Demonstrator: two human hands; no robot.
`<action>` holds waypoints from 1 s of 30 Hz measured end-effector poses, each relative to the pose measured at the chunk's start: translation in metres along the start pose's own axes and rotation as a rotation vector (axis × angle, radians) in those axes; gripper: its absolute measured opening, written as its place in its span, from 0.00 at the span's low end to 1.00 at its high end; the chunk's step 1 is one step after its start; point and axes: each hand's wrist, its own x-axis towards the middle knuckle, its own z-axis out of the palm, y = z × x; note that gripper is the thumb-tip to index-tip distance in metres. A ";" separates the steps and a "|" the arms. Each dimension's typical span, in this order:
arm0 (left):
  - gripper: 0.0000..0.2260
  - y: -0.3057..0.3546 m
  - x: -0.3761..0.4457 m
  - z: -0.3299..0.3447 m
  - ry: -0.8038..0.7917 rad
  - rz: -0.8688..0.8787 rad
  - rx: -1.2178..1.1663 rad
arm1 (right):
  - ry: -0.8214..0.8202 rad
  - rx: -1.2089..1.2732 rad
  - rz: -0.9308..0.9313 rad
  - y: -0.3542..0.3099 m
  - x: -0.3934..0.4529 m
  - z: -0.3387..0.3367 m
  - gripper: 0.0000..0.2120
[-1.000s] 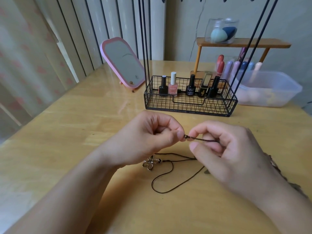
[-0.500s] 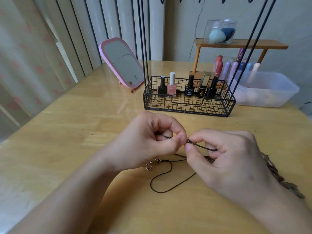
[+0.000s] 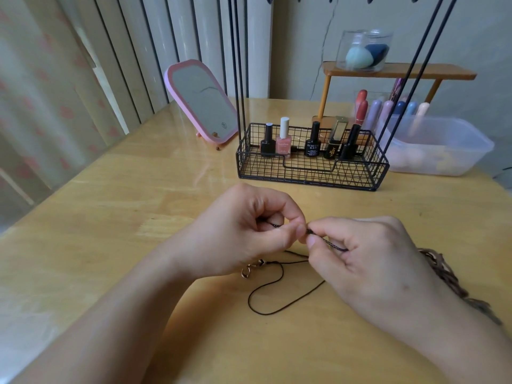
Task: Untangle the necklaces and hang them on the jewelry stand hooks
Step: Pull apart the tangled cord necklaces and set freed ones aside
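Both hands pinch a dark cord necklace (image 3: 327, 241) above a wooden table (image 3: 110, 217): left hand (image 3: 243, 231) and right hand (image 3: 368, 259) fingertips meeting, cord trailing below, near the jewelry stand (image 3: 310, 162).

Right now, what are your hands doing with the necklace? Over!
Left hand and right hand both pinching the black cord necklace. Its loop lies on the table, nothing hung yet. Brown braided necklace beside the right wrist.

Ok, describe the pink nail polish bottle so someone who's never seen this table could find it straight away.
Find the black wire basket at the back of the wooden table. A row of small bottles stands inside it. The pink nail polish bottle is second from the left, the only one with a pale pink body and white cap; its neighbours are black.
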 end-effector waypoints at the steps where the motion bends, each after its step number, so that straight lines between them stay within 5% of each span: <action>1: 0.06 0.000 0.000 -0.001 -0.007 0.001 0.008 | -0.020 0.006 0.007 0.001 0.000 0.000 0.12; 23: 0.04 -0.009 -0.001 -0.001 0.105 0.099 0.140 | -0.189 -0.031 -0.026 0.005 -0.001 0.002 0.12; 26: 0.05 -0.010 0.001 -0.006 0.247 0.091 0.048 | -0.171 -0.011 0.055 0.009 0.002 -0.006 0.12; 30: 0.08 -0.018 0.008 -0.027 0.657 -0.043 -0.121 | -0.016 0.258 0.255 0.020 0.009 -0.026 0.11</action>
